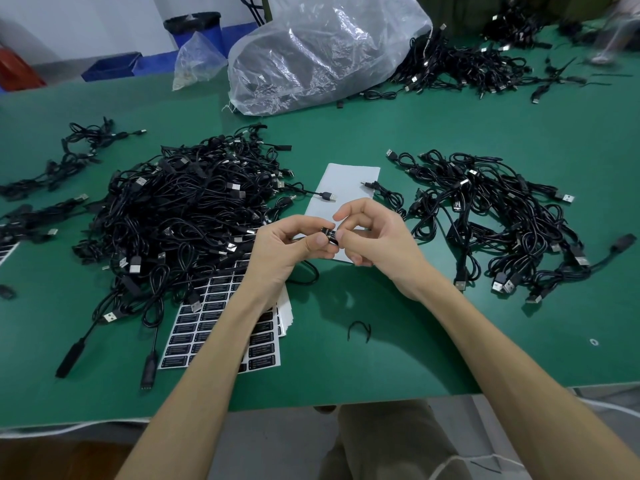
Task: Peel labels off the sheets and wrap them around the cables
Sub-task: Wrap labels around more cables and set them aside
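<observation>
Both grips meet above the middle of the tabletop [104, 393]. My left grip [287, 244] pinches a thin black cable [315, 274] between thumb and forefinger, and my right grip [377, 237] pinches the small black label [329, 234] from the other side, so the fingertips almost touch. I take it the label is going round the cable here. The cable's slack loops down onto the tabletop under the left grip.

I judge the label light, floppy and sticky, so I would hold it by its edges and press it flat from the middle outward. The cable is limp, and is best held just beside the label so it cannot twist.

Sheets of black labels [207, 327] lie under the left forearm, partly beneath a big heap of cables [187, 202]. A bare white sheet [343, 188] lies beyond the grips, a second heap [485, 216] lies to the right, and a clear plastic bag [322, 53] sits at the far side.
</observation>
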Demonstrator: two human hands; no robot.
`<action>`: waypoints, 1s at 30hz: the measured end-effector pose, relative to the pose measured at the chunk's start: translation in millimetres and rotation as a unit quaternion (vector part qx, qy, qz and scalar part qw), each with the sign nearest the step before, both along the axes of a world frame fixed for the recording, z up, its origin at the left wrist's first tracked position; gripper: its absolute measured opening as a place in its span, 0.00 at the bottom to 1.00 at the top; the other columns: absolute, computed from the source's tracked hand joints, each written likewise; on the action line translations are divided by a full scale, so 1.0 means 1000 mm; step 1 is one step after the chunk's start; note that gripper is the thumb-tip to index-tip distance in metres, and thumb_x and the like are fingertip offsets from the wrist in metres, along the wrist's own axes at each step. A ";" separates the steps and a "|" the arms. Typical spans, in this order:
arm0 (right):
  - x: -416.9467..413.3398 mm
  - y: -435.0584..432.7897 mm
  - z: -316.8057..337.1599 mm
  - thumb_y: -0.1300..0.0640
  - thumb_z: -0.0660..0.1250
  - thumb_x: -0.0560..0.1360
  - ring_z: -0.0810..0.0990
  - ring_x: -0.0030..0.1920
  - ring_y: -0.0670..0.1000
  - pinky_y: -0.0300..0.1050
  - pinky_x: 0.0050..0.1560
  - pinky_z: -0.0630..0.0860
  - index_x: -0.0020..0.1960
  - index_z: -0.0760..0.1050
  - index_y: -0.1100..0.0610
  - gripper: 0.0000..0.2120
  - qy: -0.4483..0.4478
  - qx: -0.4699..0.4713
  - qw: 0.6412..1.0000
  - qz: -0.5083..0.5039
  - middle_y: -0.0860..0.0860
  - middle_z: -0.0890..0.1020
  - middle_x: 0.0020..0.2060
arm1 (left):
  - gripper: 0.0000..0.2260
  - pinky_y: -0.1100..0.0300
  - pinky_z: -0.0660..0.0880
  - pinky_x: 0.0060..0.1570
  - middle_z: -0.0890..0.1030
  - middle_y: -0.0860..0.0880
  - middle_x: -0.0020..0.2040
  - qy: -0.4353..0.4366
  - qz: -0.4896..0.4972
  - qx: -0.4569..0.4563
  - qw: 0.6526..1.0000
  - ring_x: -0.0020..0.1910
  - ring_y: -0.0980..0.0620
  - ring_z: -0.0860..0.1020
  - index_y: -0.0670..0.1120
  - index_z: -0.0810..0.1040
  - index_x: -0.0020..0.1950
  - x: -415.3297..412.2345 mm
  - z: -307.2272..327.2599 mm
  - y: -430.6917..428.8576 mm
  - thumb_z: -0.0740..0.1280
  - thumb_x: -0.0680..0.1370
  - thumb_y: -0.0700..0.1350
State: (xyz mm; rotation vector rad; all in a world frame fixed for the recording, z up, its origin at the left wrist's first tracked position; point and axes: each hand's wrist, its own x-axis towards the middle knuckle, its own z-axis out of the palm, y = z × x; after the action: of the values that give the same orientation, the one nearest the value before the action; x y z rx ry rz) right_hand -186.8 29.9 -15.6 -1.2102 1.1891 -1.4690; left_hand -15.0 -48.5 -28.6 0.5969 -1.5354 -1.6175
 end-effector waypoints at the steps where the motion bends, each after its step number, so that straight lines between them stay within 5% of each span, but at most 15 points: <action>1: 0.000 0.000 0.000 0.70 0.67 0.79 0.72 0.28 0.50 0.38 0.30 0.70 0.56 0.76 0.60 0.08 -0.002 0.000 1.000 0.001 0.54 0.79 0.38 | 0.07 0.56 0.83 0.48 0.86 0.44 0.41 0.000 -0.001 -0.001 1.000 0.40 0.45 0.86 0.46 0.88 0.51 0.000 0.000 0.000 0.76 0.73 0.41; 10: -0.002 -0.001 0.001 0.65 0.69 0.74 0.71 0.28 0.49 0.40 0.31 0.68 0.55 0.77 0.57 0.10 -0.045 0.010 0.999 0.021 0.52 0.79 0.37 | 0.07 0.57 0.83 0.46 0.86 0.43 0.41 0.004 0.005 0.003 1.000 0.40 0.44 0.87 0.47 0.88 0.49 -0.001 0.001 0.001 0.77 0.72 0.41; 30: -0.001 -0.003 -0.002 0.71 0.67 0.77 0.73 0.27 0.49 0.38 0.30 0.70 0.52 0.77 0.55 0.12 -0.020 0.004 1.000 0.011 0.52 0.79 0.36 | 0.07 0.57 0.83 0.45 0.85 0.45 0.39 0.001 0.003 -0.007 1.000 0.39 0.45 0.87 0.45 0.88 0.50 -0.001 0.000 0.001 0.76 0.72 0.40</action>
State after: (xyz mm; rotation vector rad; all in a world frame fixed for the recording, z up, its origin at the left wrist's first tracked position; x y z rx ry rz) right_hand -187.5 27.1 -17.5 -1.1787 1.1503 -1.4639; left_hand -16.2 -47.8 -28.3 0.5912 -1.5423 -1.6013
